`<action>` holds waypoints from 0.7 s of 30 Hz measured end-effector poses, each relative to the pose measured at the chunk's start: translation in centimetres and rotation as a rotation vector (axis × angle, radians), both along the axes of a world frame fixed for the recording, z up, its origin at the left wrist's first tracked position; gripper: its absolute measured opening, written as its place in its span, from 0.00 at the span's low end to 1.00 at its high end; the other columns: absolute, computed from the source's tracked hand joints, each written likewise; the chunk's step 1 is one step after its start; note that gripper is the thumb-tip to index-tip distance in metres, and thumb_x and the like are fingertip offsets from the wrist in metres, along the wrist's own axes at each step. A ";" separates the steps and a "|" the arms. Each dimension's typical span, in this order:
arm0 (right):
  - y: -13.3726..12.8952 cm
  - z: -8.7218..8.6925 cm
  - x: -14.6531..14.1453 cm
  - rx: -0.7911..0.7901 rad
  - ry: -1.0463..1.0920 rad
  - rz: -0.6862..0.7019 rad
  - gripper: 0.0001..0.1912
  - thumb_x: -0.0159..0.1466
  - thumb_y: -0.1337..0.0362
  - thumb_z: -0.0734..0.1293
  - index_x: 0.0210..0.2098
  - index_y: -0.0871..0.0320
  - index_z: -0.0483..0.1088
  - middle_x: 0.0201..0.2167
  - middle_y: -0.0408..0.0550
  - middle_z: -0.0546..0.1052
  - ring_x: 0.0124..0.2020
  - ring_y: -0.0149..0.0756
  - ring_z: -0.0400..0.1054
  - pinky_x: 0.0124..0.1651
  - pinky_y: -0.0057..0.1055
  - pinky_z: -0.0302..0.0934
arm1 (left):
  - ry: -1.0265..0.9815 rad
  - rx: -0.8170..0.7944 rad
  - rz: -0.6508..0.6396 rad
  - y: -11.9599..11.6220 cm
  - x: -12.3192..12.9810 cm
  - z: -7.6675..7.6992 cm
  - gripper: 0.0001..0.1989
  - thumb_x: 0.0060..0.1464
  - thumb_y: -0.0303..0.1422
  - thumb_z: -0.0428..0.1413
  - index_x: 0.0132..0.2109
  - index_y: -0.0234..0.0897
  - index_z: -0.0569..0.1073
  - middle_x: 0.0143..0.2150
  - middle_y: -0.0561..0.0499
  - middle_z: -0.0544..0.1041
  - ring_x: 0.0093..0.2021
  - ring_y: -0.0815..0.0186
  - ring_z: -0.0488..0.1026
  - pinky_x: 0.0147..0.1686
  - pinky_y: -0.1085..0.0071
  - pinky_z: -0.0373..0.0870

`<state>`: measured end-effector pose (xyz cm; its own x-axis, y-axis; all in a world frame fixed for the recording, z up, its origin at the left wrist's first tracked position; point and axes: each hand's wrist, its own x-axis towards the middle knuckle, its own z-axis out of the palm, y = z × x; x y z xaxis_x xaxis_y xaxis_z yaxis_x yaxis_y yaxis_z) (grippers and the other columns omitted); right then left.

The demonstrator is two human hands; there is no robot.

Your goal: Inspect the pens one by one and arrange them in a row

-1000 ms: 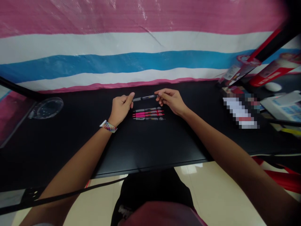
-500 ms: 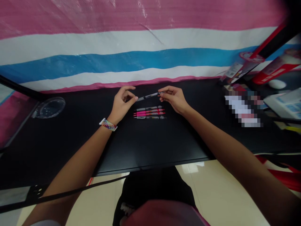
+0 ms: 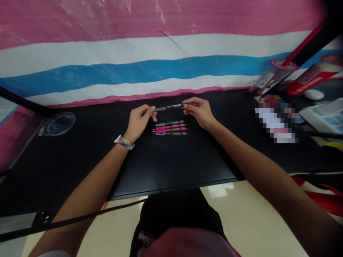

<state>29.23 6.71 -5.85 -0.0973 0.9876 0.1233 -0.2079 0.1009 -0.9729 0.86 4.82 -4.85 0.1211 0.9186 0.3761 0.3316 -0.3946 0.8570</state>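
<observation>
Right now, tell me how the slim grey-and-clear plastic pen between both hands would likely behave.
The pen is probably stiff: it looks straight between the left hand and right hand. It seems light, pinched only near its ends. Being narrow, it might roll if pushed on the black tabletop.

Held pen (image 3: 169, 106), left end hidden

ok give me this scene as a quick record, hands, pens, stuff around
left hand: holds one end of a pen
right hand: pinches its other end
left wrist: colorful band
table: black, with gray and pink pens side by side
left side: round clear plastic piece
behind: striped sheet
</observation>
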 end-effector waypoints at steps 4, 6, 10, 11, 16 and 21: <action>0.0 0.0 0.0 -0.006 0.018 0.001 0.16 0.54 0.58 0.84 0.39 0.55 0.83 0.36 0.49 0.84 0.33 0.35 0.75 0.42 0.38 0.75 | 0.004 0.034 0.042 0.1 0.0 0.0 0.15 0.70 0.47 0.64 0.43 0.40 0.82 0.33 0.49 0.85 0.37 0.63 0.85 0.43 0.66 0.80; 0.0 0.0 -0.1 -0.005 0.031 0.002 0.16 0.53 0.58 0.85 0.39 0.55 0.83 0.35 0.48 0.85 0.32 0.35 0.75 0.41 0.37 0.74 | -0.023 0.062 0.029 0.2 -0.1 -0.1 0.12 0.64 0.44 0.70 0.47 0.41 0.82 0.38 0.49 0.86 0.41 0.62 0.85 0.45 0.66 0.80; 0.0 0.0 -0.1 0.003 0.045 -0.006 0.16 0.53 0.58 0.84 0.38 0.55 0.83 0.34 0.48 0.84 0.31 0.33 0.75 0.40 0.36 0.73 | 0.015 0.054 0.071 0.3 -0.4 -0.1 0.22 0.73 0.48 0.61 0.32 0.40 0.80 0.27 0.51 0.81 0.29 0.66 0.78 0.37 0.68 0.76; 0.0 -0.1 -0.1 0.004 0.039 -0.011 0.15 0.53 0.59 0.83 0.38 0.55 0.83 0.34 0.47 0.84 0.31 0.34 0.75 0.40 0.36 0.73 | 0.029 0.054 0.092 0.4 -0.5 -0.1 0.26 0.74 0.50 0.60 0.29 0.40 0.79 0.23 0.52 0.77 0.26 0.67 0.75 0.34 0.68 0.74; 0.3 -0.2 0.3 0.034 -0.001 -0.082 0.12 0.57 0.60 0.80 0.40 0.54 0.81 0.35 0.47 0.82 0.33 0.36 0.76 0.41 0.38 0.74 | -0.017 0.118 0.151 1.0 -0.9 -0.5 0.26 0.72 0.51 0.61 0.28 0.41 0.78 0.23 0.52 0.75 0.27 0.68 0.72 0.32 0.69 0.72; 0.8 -0.3 0.7 0.059 0.011 -0.171 0.10 0.57 0.63 0.78 0.38 0.54 0.81 0.34 0.46 0.81 0.31 0.34 0.75 0.37 0.36 0.72 | -0.136 0.093 0.140 1.3 -1.0 -0.9 0.08 0.63 0.40 0.70 0.42 0.41 0.84 0.39 0.49 0.86 0.39 0.64 0.82 0.45 0.66 0.80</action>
